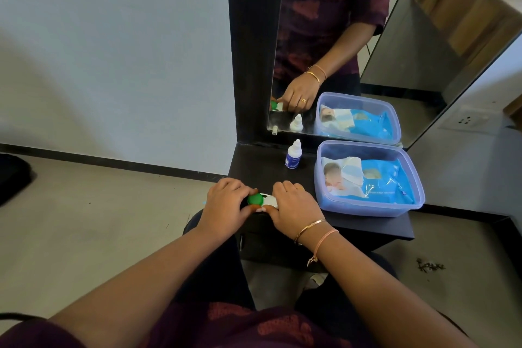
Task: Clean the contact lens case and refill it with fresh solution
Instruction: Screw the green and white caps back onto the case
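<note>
A contact lens case (264, 200) with a green cap (255, 199) on its left well and a white part on the right lies at the front left of a dark shelf (262, 164). My left hand (227, 205) grips the green cap between thumb and fingers. My right hand (293, 206) holds the white right side of the case, fingers curled over it. A small white solution bottle (293, 155) with a blue label stands upright farther back, near the mirror.
A clear plastic box (370, 178) holding a blue wipes pack sits on the right of the shelf. A mirror (339, 42) in a dark frame rises behind it. The shelf's front edge lies just below my hands, with floor to the left.
</note>
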